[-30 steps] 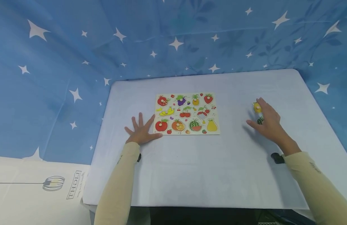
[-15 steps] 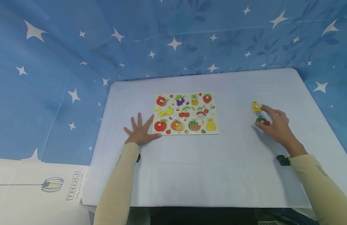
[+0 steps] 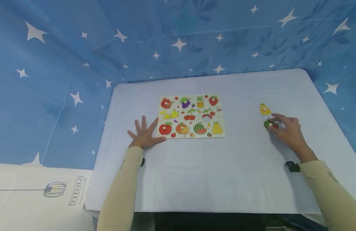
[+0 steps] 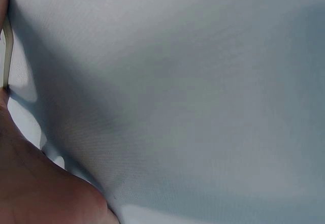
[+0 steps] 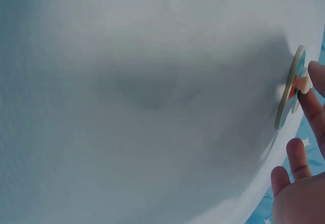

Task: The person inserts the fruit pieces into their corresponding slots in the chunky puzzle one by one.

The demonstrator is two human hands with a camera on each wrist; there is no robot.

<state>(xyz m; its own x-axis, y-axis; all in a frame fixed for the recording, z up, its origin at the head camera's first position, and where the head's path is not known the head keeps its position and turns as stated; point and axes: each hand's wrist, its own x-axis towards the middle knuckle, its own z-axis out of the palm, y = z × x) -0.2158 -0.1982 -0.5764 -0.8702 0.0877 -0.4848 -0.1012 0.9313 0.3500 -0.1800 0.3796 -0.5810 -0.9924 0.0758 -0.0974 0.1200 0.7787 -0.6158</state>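
In the head view, a wooden fruit puzzle board (image 3: 192,132) lies on the white table with several knobbed fruit pieces set in it. My left hand (image 3: 144,137) rests spread beside its lower left corner, index finger and thumb touching the edges. The left wrist view shows part of that hand (image 4: 40,183) by the board's edge (image 4: 7,56). At the right, my right hand (image 3: 290,131) pinches the knob of a watermelon puzzle piece (image 3: 266,124), partly covered by the fingers. The right wrist view has this piece (image 5: 290,89) edge-on. A pear puzzle piece (image 3: 264,109) lies just beyond.
The white cloth-covered table (image 3: 212,179) ends at a blue star-patterned curtain (image 3: 137,38) along the back and sides. A cream printed cloth (image 3: 28,199) hangs at the lower left.
My right hand has drawn back toward me from over the pear and watermelon pieces, uncovering the pear, and its fingers have come onto the watermelon's knob. The left hand stays put.
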